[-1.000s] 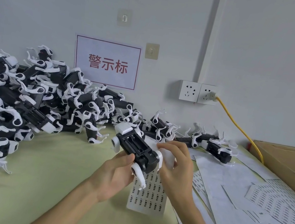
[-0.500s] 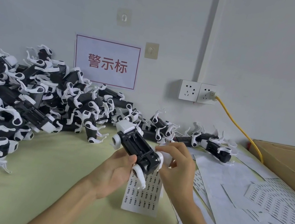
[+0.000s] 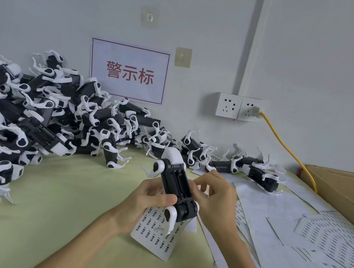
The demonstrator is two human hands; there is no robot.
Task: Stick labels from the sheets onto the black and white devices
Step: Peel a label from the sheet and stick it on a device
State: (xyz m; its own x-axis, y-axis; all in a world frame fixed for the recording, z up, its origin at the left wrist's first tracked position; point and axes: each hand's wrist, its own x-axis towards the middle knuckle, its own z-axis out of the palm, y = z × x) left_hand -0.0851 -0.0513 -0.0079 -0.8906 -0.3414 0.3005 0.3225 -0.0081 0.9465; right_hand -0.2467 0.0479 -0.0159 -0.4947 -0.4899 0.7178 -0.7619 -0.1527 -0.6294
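Note:
A black and white dog-shaped device [image 3: 174, 182] is held belly-up above the table. My left hand [image 3: 147, 204] grips its body from the left, thumb across the rear end. My right hand [image 3: 216, 200] is curled against its right side, fingertips pinched at the edge of the open black underside. A small label sheet [image 3: 156, 231] hangs under the device, behind my left hand. Whether a label sits between my right fingertips cannot be made out.
A big heap of the same devices [image 3: 31, 122] fills the left and runs along the wall. Loose label sheets [image 3: 318, 241] and backing paper cover the right. A cardboard box [image 3: 350, 190] stands far right, with a yellow cable [image 3: 286, 150] from the wall socket.
The device has turned from slanting left to pointing nearly straight away from me and moved slightly right. My right fingers moved onto its underside edge. The label sheet swung with my left hand.

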